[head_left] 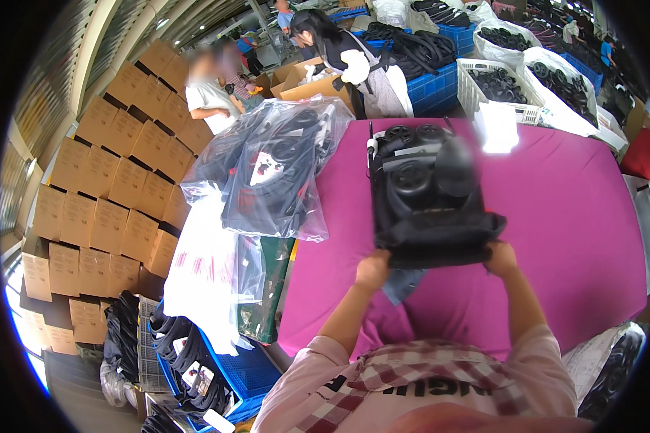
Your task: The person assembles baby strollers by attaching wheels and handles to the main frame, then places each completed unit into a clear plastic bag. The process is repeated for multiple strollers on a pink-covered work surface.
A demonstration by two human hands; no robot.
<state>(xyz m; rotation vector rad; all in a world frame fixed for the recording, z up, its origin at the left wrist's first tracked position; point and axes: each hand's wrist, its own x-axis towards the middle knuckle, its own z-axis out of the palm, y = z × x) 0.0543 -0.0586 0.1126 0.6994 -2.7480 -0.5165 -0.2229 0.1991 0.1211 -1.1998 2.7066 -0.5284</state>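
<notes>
A folded black stroller (pixel 419 206) lies on the magenta cloth of the table (pixel 570 216), its dark wheels at the far end and a padded fabric edge toward me. My left hand (pixel 373 270) is closed round the near left corner of that edge. At the near right corner my right hand (pixel 501 258) grips the same edge. The fingertips of both hands are partly hidden by the fabric. A grey-blue cloth piece (pixel 403 287) hangs out under the stroller's near side.
To the left, folded strollers in clear plastic (pixel 278 173) lie beside white plastic bags (pixel 202 267). A blue crate (pixel 249 375) of black parts stands lower left. Cartons (pixel 112 224) are stacked along the wall. Beyond the table are a white crate of wheels (pixel 502 86) and a person (pixel 372 79).
</notes>
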